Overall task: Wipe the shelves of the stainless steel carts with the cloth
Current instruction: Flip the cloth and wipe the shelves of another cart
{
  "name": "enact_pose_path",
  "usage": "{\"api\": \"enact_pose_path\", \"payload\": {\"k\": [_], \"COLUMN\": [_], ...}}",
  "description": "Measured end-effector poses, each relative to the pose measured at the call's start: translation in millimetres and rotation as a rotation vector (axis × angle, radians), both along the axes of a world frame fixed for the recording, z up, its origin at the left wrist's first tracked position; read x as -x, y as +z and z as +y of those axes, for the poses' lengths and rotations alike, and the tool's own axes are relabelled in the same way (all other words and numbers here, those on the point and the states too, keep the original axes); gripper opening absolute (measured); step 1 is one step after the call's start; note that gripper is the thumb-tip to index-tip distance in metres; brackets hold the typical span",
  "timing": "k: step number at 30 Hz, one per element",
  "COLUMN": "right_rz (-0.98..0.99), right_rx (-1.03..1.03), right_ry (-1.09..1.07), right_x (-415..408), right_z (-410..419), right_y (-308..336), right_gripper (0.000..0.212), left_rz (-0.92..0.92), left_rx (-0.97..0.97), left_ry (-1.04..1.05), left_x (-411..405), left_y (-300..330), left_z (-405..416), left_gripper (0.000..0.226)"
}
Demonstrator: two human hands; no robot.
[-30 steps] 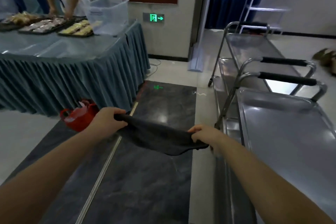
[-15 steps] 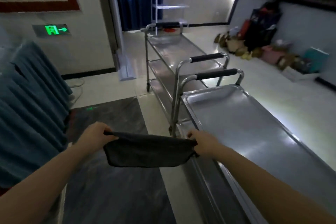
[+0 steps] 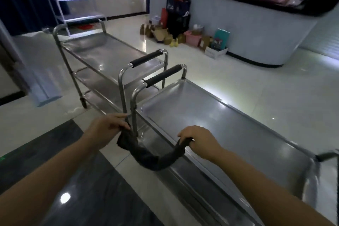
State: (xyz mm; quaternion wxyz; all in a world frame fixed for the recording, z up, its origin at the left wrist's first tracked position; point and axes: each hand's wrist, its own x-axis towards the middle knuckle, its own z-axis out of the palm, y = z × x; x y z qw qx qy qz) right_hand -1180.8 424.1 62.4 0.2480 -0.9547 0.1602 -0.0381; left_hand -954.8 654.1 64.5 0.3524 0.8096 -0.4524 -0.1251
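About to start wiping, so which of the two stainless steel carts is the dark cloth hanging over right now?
The nearer stainless steel cart, not the farther cart. The dark cloth, gripped by the left hand and right hand, sags over its edge.

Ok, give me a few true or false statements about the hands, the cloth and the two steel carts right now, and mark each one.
1. Both hands hold the cloth. True: the left hand grips one end and the right hand the other.
2. The cloth is spread flat on the near cart's top shelf. False: it sags in a loop between the hands, at that shelf's edge.
3. There are two carts, each with a black-padded handle. True: the near cart's handle and the far cart's handle stand side by side.
4. The far cart's top shelf is loaded with boxes. False: nothing shows on it.
5. The cloth is white. False: it is dark grey.
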Motion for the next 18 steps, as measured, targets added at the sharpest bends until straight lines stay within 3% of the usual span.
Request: {"api": "enact_pose_path", "payload": {"k": [3,6,9,13,18], "right_rz": [-0.084,-0.159,-0.184,-0.147,-0.209], "right_rx": [-0.109,-0.129,-0.140,-0.096,-0.189], "right_ry": [-0.049,-0.037,-0.083,-0.104,-0.182], "right_x": [-21,-44,-60,-74,-84], "right_z": [-21,-47,-74,-100,-117], "right_y": [17,26,25,14,9], "right_gripper": [0.039,0.038,0.026,0.012,0.010], "left_rz": [0.107,0.202,0.285,0.296,0.410], "left_rx": [-0.007,0.063,0.177,0.195,0.099], "left_ry": [-0.187,-0.302,-0.240,-0.252,-0.195], "left_x": [5,20,26,19,-7], "left_y": [14,19,12,4,-1], "left_z": [-62,-122,-169,-201,-221], "left_gripper": [0.035,0.032,0.029,0.059,0.044]}}
